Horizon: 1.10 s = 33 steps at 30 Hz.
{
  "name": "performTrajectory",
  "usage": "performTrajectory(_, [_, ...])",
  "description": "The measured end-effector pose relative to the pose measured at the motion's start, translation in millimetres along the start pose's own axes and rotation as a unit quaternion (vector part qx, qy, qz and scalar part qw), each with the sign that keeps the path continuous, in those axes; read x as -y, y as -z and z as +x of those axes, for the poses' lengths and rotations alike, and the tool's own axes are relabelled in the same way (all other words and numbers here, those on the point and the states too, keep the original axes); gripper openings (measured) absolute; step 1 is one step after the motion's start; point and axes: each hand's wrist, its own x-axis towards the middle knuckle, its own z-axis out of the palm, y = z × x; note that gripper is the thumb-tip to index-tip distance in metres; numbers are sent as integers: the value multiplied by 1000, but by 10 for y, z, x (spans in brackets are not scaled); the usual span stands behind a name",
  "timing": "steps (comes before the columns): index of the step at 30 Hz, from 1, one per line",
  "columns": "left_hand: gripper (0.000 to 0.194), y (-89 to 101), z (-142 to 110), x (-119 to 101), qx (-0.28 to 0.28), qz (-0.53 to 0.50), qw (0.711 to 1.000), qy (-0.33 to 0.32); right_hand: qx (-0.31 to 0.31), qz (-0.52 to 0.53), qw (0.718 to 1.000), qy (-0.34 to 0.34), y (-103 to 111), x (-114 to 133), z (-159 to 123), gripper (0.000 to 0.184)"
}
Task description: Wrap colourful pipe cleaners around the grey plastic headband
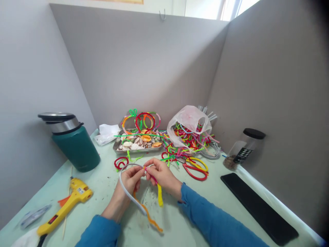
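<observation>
My left hand [127, 185] is closed, its thumb and fingers pinching a thin pale grey headband [123, 187] whose curve loops over the wrist. Fingertip to fingertip with it, my right hand [163, 175] pinches a pink pipe cleaner [154, 179] against the band. A yellow fuzzy length [159, 196] hangs below the right fingers; whether it joins the pink one is hidden. From under the left hand an orange pipe cleaner [151, 219] trails in a wavy line beside the band's lower end. Just behind the left hand lies a red pipe cleaner coil [121, 163].
Behind the hands stand a metal tray [138, 150] of seashells and a plastic bag [189, 115] of pipe cleaners. Red-and-yellow scissors [196, 168] lie to the right, near a clear jar [238, 151] and a black slab [257, 207]. A green bottle [77, 147] and yellow glue gun [65, 206] are left.
</observation>
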Motion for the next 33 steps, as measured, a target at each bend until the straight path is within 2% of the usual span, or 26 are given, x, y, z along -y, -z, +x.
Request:
performTrajectory(7, [27, -6, -11, -29, -27, 34, 999, 5, 2, -18, 1000, 8, -13, -45, 11, 12])
performTrajectory(15, [21, -47, -60, -100, -52, 89, 995, 6, -18, -91, 995, 34, -14, -60, -19, 9])
performTrajectory(22, [20, -60, -72, -100, -67, 74, 995, 1, -32, -134, 989, 48, 4, -64, -34, 10])
performTrajectory(29, [26, -83, -51, -48, -27, 61, 998, -1, -75, -246, 960, 114, 27, -10, -68, 10])
performTrajectory(33, [26, -64, -48, -32, 8, 0, 1000, 24, -83, -283, 946, 138, 53, -12, -58, 9])
